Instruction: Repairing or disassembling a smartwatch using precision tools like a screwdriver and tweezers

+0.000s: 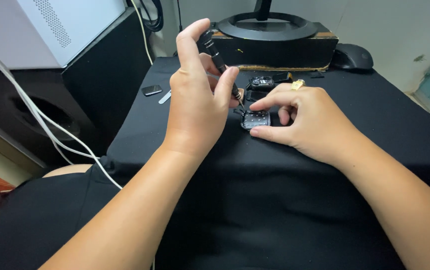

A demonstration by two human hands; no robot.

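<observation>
My left hand grips a small black screwdriver, held nearly upright with its tip down at the upper left corner of a small square black device case. The case lies flat on the black cloth and shows rows of pale dots inside. My right hand steadies that case between forefinger and thumb, fingers bent over its right side; a gold ring is on one finger. Behind the case lie other small black parts, partly hidden by my fingers.
A black-covered table carries everything. At its back stand a round monitor base on a dark box and a black mouse. A small dark chip and metal tweezers lie left. White cables hang at the left edge.
</observation>
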